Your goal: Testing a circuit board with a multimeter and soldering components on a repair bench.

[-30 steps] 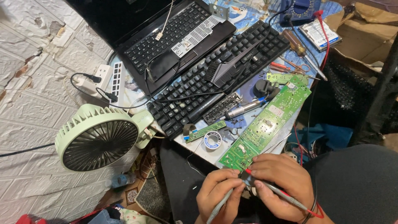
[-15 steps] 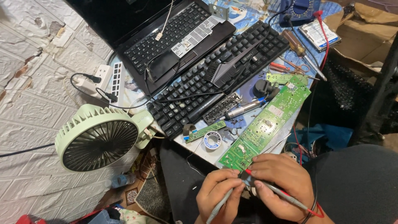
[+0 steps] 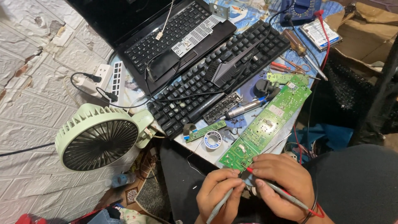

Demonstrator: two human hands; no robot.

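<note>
Both hands are at work at 6 o'clock in the view. The left hand (image 3: 219,193) is closed in a pen grip around a grey probe (image 3: 219,204), its shaft running down toward 7 o'clock. The right hand (image 3: 282,182) is pinched shut on a red probe (image 3: 271,186), whose shaft slants off toward 4 o'clock with a red lead (image 3: 317,213) looping behind the wrist. The two probe tips meet at the near end of the long green circuit board (image 3: 267,124), right at its 7 o'clock corner.

That board lies on the table (image 3: 248,89), stretching up toward 1 o'clock, its near end overhanging the edge. Just beside it at 9 o'clock sits a small roll of solder wire (image 3: 212,139) and a thin green strip board (image 3: 205,131). A silver pen-shaped tool (image 3: 242,108) rests between the board and the black keyboard (image 3: 219,79). Beyond that, at 11 o'clock, lies an open black laptop (image 3: 178,37). A pale green fan (image 3: 99,137) stands at 9 o'clock, off the table's edge, with a white power strip (image 3: 110,79) above it. A screwdriver (image 3: 300,49) lies at 1 o'clock.
</note>
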